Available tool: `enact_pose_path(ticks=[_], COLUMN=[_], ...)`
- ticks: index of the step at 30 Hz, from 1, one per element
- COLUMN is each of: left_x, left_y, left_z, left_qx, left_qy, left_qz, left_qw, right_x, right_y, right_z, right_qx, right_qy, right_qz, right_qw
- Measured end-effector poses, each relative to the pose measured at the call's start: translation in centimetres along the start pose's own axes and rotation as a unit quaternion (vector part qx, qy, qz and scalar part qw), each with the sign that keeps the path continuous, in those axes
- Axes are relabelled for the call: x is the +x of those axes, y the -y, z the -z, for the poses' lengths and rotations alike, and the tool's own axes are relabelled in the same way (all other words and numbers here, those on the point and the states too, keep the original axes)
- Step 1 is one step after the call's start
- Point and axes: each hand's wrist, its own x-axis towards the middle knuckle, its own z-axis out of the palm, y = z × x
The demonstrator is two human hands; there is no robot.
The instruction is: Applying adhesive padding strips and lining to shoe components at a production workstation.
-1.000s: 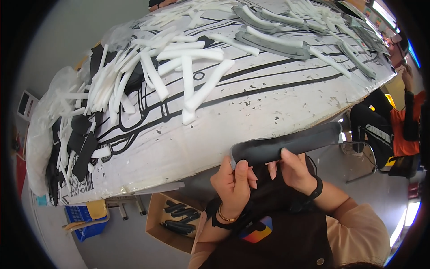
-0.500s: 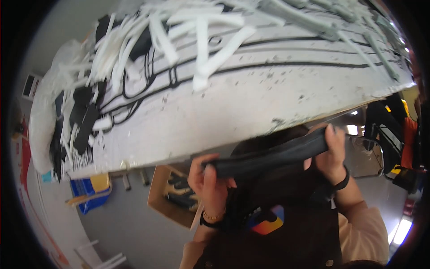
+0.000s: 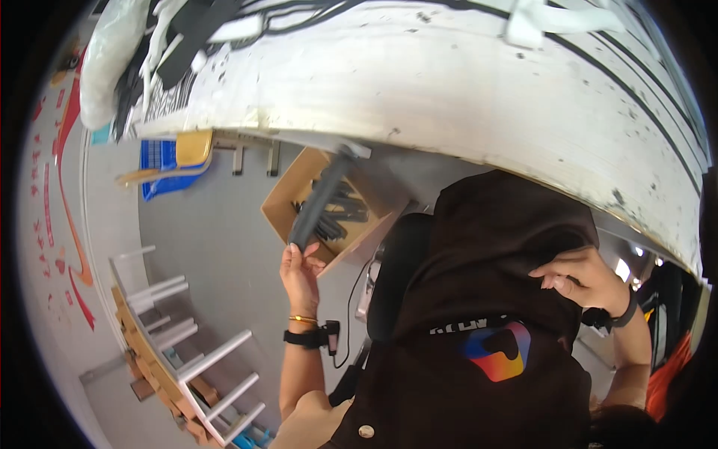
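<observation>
Head view from where I'm sitting at the feed: the left hand (image 3: 301,271) has a grip closed around the lower end of a long dark grey strip (image 3: 318,200), which sits centre-left of the frame, slanting up over an open cardboard box (image 3: 278,203) on the floor. That box already has a heap of similar dark strips (image 3: 340,213) in it, so I'd say a fair share of the sorting is done, but this one isn't in yet, and white and dark pieces show on the white counter (image 3: 464,90) along the top, so there looks to be more left. Left arm is stretched out and down below the counter edge, wrist bent back, bracelet and black strap showing. The right hand (image 3: 580,278) is at centre-right, fingers loosely curled, resting on the dark apron near the lap, holding nothing I can make out.
</observation>
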Motion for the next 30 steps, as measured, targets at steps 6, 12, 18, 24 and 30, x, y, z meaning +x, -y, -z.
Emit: enact_pose_path(ticks=[6,12,18,24,30], left_x=[-4.6,-11.5,-20.8,-20.6,-20.4], left_y=[5.2,5.2,5.6,-1.4,-2.2], left_z=[12.2,12.6,20.4,24.1,28.8], left_qx=[0.565,0.634,0.861,0.698,0.632], left_qy=[0.023,0.271,0.242,0.312,0.435], left_qz=[0.271,0.438,0.319,0.571,0.535], left_qw=[0.779,0.577,0.313,0.300,0.355], right_x=[-0.7,-2.6,-2.5,-3.8,-14.6], right_y=[-2.8,-5.8,-8.3,-5.5,-15.7], right_z=[0.7,3.0,4.6,8.1,14.5], right_qx=[-0.091,-0.193,-0.122,-0.237,-0.187], right_qy=[0.068,0.096,0.110,0.131,-0.059], right_qz=[-0.031,-0.054,-0.097,-0.140,-0.320], right_qw=[0.993,0.975,0.982,0.952,0.927])
